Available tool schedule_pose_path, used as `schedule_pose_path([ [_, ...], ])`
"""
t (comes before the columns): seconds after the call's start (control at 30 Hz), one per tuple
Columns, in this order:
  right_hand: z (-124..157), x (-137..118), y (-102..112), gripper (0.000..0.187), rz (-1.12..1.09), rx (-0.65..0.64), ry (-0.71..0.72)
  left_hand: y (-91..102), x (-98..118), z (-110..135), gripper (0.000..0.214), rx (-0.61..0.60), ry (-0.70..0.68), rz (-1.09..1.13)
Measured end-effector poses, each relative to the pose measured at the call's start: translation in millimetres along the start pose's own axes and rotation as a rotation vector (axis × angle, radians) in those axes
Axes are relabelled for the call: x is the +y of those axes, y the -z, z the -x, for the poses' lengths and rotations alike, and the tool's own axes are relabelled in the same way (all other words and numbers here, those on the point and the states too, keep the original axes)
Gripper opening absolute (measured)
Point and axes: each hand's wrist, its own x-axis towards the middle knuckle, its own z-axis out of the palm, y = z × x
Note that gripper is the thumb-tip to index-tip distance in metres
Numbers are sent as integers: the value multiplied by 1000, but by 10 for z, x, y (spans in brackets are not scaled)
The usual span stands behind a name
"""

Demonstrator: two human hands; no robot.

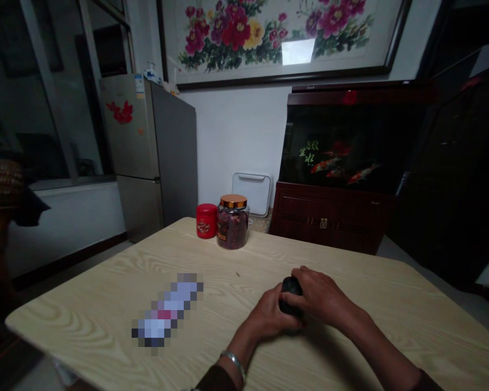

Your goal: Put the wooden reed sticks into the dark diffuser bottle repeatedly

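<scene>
My left hand [269,317], with a silver bangle [234,365] on its wrist, and my right hand [320,296] meet over a dark rounded object [291,296] just above the light wood-grain table [85,320]. Both hands grip it, and their fingers hide much of it. To the left of my hands lies a pixelated, unreadable item [165,312]. Farther back stand a glass jar of dried flowers [232,227] with a copper lid and a small red tin [206,221].
A steel refrigerator [152,157] stands beyond the table's far left corner. A dark wooden cabinet [330,217] with a fish tank [346,146] on top stands at the back right. A white panel [252,193] leans against the wall between them.
</scene>
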Motion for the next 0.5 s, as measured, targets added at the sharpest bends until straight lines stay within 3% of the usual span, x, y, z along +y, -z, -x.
schedule_pose_path([
  [0.1,4,97,38,37,-85,-45,78,15,48,19,62,9,-13,-28],
  [0.2,61,216,117,70,-299,-166,264,17,55,24,64,33,-22,-47],
  [0.3,104,254,132,95,-406,-185,217,19,31,24,67,50,-22,-60],
  [0.43,81,159,31,65,-178,-3,61,21,11,30,70,28,-11,-50],
  [0.5,63,117,4,50,-91,14,25,19,14,32,70,24,2,-55],
])
